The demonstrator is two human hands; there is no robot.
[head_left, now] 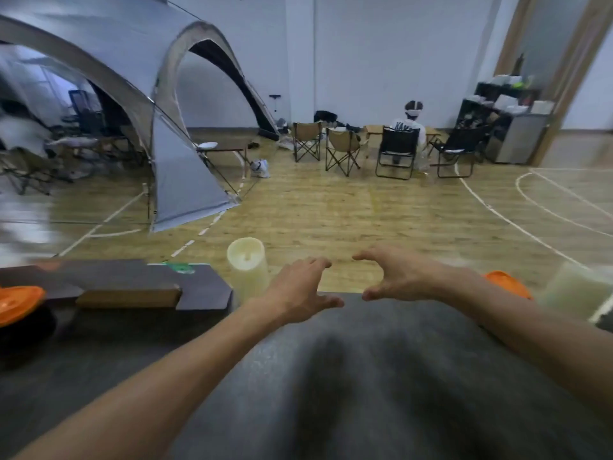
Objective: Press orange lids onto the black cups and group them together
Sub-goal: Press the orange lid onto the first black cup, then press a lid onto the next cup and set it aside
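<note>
My left hand (300, 290) and my right hand (398, 277) hover side by side over the far edge of the dark table (331, 376), fingers spread and curved, holding nothing. An orange lid (18, 303) sits on a black cup (26, 330) at the table's left edge. A second orange lid (507, 283) shows at the right, partly hidden behind my right forearm; what it rests on cannot be told. The view is blurred.
A cream pillar candle (247, 265) stands just left of my left hand; another pale candle (574, 290) is at the right. A dark board (199, 283) with a wooden block (129, 295) lies at the left. Beyond are a tent (132, 94), folding chairs (343, 152) and a seated person (411, 124).
</note>
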